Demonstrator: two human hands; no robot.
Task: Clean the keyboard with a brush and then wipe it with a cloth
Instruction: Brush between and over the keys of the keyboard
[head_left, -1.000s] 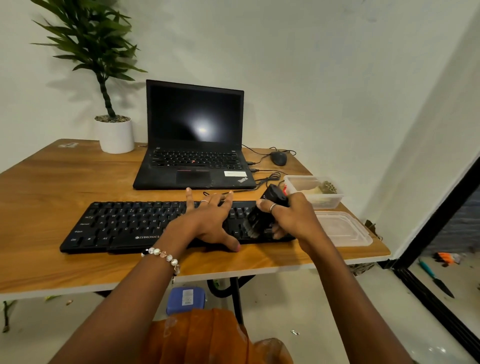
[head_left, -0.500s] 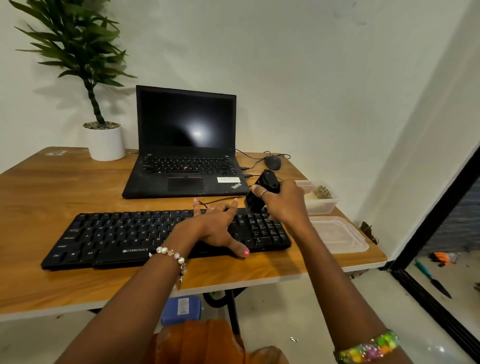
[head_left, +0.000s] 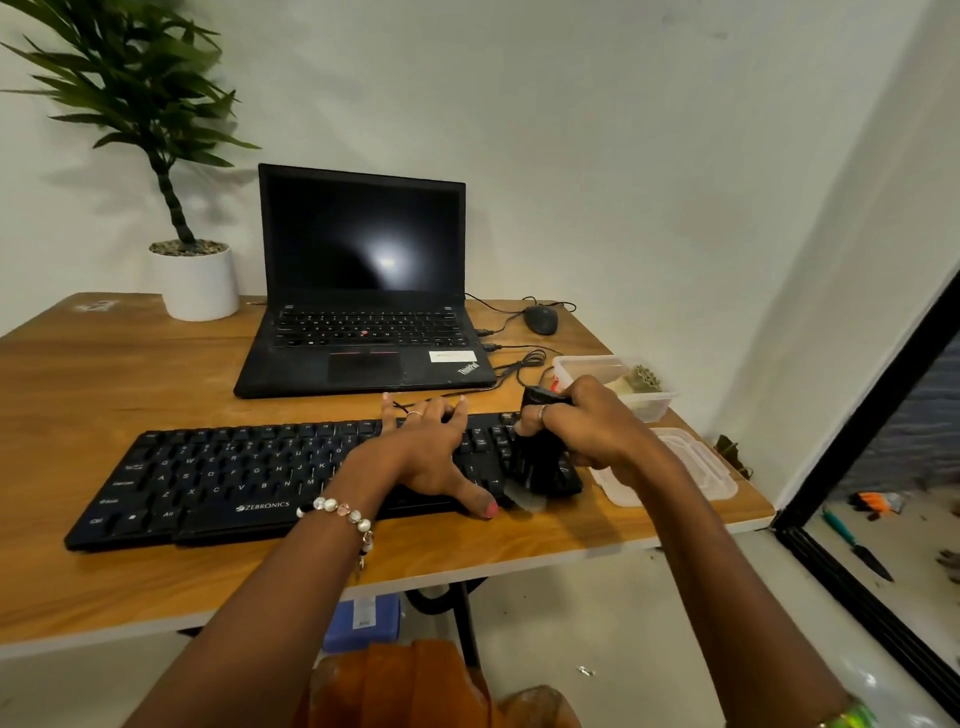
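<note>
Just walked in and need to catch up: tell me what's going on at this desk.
A person is brushing a black keyboard on a wooden table. The right hand grips a black brush, its bristles down on the keyboard's right end. The left hand presses flat on the keys beside it, steadying the board. An open laptop with a dark screen sits behind. No cloth is plainly visible.

The table (head_left: 130, 395) at mid-frame looks like smooth, satiny wood grain. On it, the keyboard (head_left: 218, 478) is matt black plastic, the laptop (head_left: 363, 358) matt black with a glossy screen. Lower right, the container (head_left: 652, 402) is translucent plastic.
</note>
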